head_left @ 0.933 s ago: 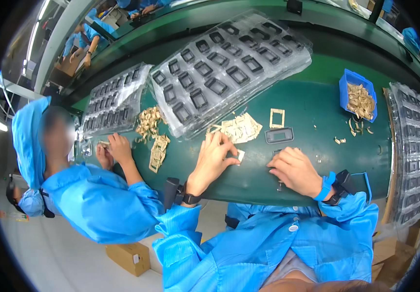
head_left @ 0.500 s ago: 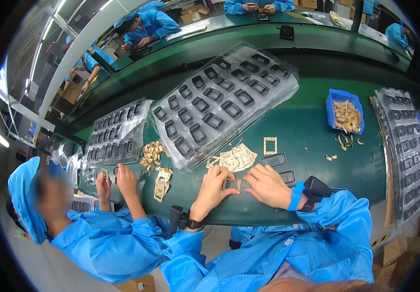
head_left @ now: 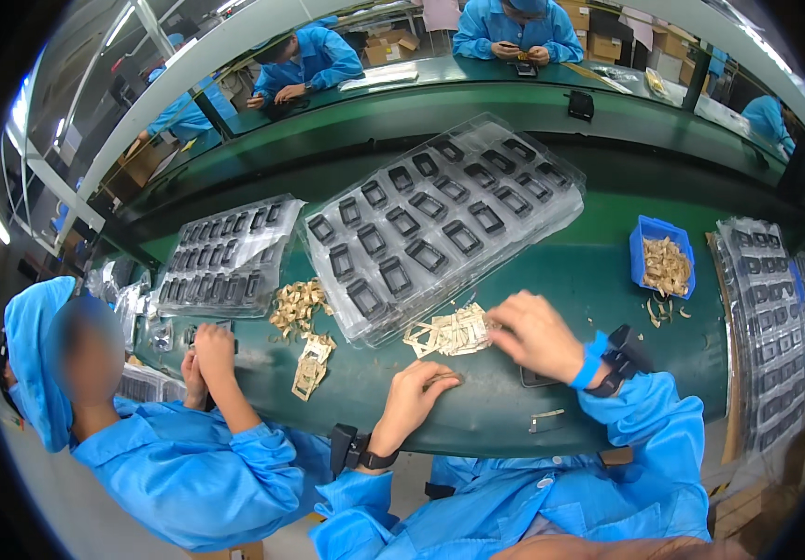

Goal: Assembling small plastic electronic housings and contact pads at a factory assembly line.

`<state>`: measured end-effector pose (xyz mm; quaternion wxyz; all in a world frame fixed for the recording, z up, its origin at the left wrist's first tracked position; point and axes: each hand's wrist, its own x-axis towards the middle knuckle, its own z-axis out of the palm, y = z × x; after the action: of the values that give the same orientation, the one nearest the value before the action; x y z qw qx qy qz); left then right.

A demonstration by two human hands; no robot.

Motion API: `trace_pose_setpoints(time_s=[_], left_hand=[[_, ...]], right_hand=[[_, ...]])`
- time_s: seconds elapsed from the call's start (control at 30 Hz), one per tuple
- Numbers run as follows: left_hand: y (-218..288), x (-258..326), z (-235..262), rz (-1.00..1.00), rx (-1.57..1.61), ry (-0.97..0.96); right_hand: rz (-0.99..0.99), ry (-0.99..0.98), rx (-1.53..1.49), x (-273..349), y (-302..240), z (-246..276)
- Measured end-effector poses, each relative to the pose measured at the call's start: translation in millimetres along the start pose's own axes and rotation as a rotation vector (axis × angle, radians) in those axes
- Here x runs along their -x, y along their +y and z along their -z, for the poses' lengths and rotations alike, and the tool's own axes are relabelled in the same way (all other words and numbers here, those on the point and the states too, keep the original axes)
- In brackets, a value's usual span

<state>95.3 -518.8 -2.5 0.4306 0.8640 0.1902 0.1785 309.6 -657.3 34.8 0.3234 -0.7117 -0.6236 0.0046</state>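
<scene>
Near the table's front edge, my left hand (head_left: 416, 399) is closed, thumb and fingertips together. What it pinches, if anything, is too small to make out. My right hand (head_left: 543, 338) hovers with bent fingers slightly apart at the right edge of a pile of cream cut-out frames (head_left: 454, 333). Beneath its palm a black rectangular frame (head_left: 530, 379) sticks out in part; the hand and wrist hide the rest. A thin pale strip with a clear end (head_left: 546, 415) lies close to the front edge.
Clear trays of black frames (head_left: 440, 219) lie ahead, with another tray (head_left: 225, 257) at left and stacked trays (head_left: 763, 327) at right. A blue bin (head_left: 641, 271) holds cream scraps. A co-worker (head_left: 169, 457) sits at left, beside more scraps (head_left: 298, 310) and cream frames (head_left: 311, 366).
My right hand has moved from beside the left hand up to the cream pile. The piece that was between my hands is out of sight. The view has tilted upward.
</scene>
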Motion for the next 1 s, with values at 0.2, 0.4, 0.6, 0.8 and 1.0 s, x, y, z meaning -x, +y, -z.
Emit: trace_pose_setpoints(time_s=[0.2, 0.4, 0.6, 0.8, 1.0], left_hand=[[-7.5, 16.4, -12.6, 0.157, 0.336, 0.11], [14.7, 9.5, -24.7, 0.199, 0.432, 0.127], [14.6, 21.9, -17.5, 0.096, 0.156, 0.256], [28.0, 17.6, -41.7, -0.126, 0.054, 0.283], [31.1, 23.3, -62.0, -0.285, -0.044, 0.287]], right_hand=[[-0.022, 0.084, 0.18, -44.3, 39.8, 26.8], [0.075, 0.058, 0.308, -89.0, 70.5, 17.3], [0.253, -0.058, 0.078, -65.2, 7.4, 16.1], [0.31, -0.114, 0.116, 26.4, -31.4, 2.9], [0.168, -0.016, -0.002, 51.7, -30.8, -5.2]])
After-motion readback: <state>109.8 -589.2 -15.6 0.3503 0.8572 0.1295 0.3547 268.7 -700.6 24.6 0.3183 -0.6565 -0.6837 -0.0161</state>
